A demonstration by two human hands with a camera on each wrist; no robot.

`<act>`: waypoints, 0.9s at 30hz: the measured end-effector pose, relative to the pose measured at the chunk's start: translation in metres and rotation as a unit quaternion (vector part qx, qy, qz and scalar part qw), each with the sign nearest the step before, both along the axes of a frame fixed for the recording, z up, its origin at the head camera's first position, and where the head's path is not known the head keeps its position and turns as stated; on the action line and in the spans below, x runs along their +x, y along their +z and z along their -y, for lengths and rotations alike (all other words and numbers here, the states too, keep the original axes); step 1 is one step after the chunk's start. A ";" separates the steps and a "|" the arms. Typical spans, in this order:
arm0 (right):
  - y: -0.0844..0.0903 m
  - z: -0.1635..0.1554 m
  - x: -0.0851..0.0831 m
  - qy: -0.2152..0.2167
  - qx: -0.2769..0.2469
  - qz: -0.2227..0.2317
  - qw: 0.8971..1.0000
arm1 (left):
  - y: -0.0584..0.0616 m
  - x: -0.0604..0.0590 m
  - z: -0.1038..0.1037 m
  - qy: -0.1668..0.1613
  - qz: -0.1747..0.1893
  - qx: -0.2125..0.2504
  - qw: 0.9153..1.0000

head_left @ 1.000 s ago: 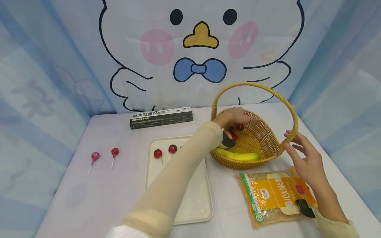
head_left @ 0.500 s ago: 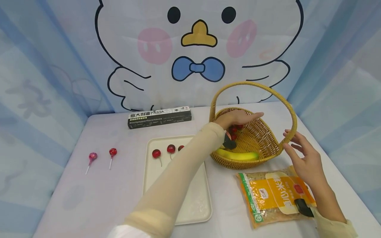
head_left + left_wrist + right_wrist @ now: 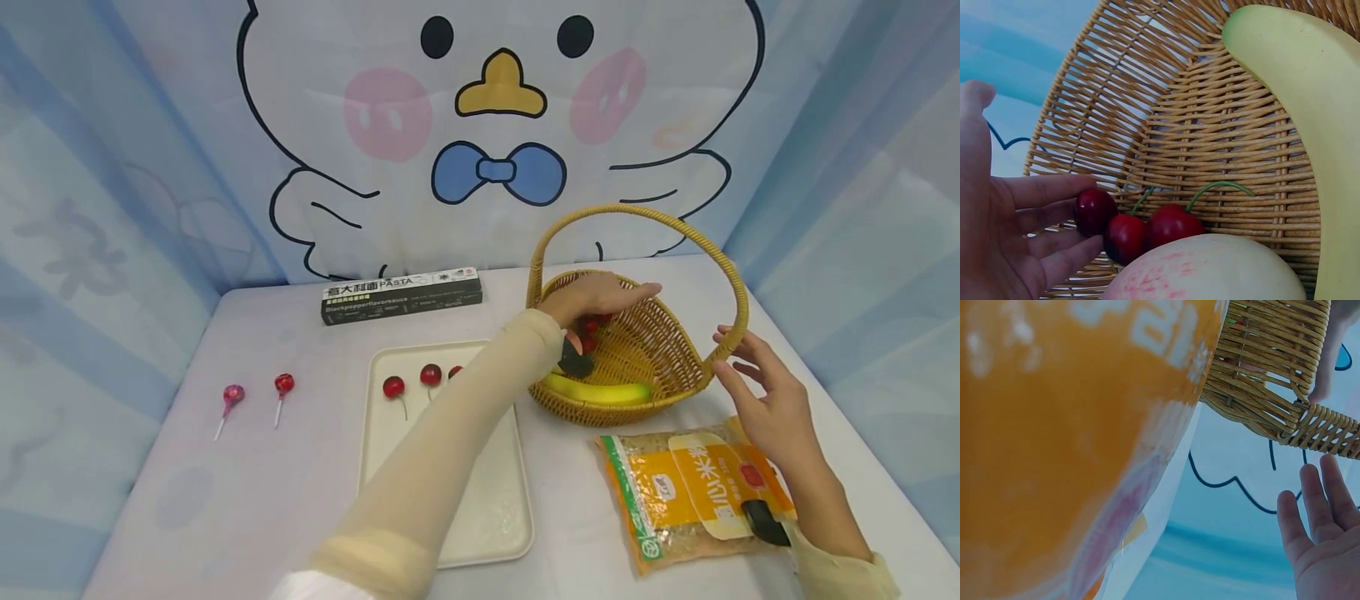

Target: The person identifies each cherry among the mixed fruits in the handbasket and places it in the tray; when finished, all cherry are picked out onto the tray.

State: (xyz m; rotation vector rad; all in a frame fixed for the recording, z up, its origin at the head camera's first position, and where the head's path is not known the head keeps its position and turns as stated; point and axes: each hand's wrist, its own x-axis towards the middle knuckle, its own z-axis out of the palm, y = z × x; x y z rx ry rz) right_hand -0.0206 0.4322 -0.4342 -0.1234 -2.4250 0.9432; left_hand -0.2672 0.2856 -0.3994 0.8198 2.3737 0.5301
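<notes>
Hardly anything has shifted: left hand (image 3: 596, 293) stays in the basket (image 3: 667, 354), relaxed fingers touching three cherries (image 3: 1125, 228). Right hand (image 3: 768, 400) hovers open at the handle's 4 o'clock. On the white desk (image 3: 262, 475): one tray (image 3: 495, 508), two lollipops (image 3: 255, 398), one banana (image 3: 600, 391).

Two lollipops (image 3: 232, 394) (image 3: 283, 384) (three tray cherries (image 3: 395, 387) (image 3: 431, 375) (image 3: 454, 372))

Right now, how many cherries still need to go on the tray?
Three cherries already lie on the tray. The left hand touches one of three cherries in the basket. The right hand is beside the basket's handle. So three remain.
</notes>
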 end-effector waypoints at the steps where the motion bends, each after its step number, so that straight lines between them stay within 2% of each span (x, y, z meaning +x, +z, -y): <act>1: 0.000 0.000 0.000 0.001 0.000 -0.002 1.000 | 0.001 0.000 0.002 -0.005 0.001 0.008 1.000; 3: 0.001 0.001 0.000 0.001 0.000 -0.003 1.000 | 0.004 -0.001 0.007 -0.018 -0.001 0.019 1.000; 7: 0.001 0.000 0.000 0.004 -0.001 -0.004 1.000 | 0.008 -0.002 0.014 -0.058 -0.043 0.033 0.997; 11: 0.001 0.000 0.000 0.008 0.000 -0.007 1.000 | 0.012 -0.001 0.021 -0.104 -0.080 0.047 0.990; 14: 0.000 0.001 0.000 0.010 0.003 -0.012 1.000 | 0.014 0.002 0.028 -0.125 -0.090 0.067 0.986; 18: 0.000 0.000 -0.002 0.013 0.005 -0.012 1.000 | 0.015 0.005 0.036 -0.130 -0.102 0.088 0.982; 23: -0.001 -0.001 -0.002 0.013 0.005 -0.014 1.000 | 0.014 0.008 0.043 -0.111 -0.100 0.109 0.983; 27: -0.001 0.000 -0.001 0.013 0.003 -0.014 1.000 | 0.015 0.011 0.050 -0.107 -0.101 0.136 0.980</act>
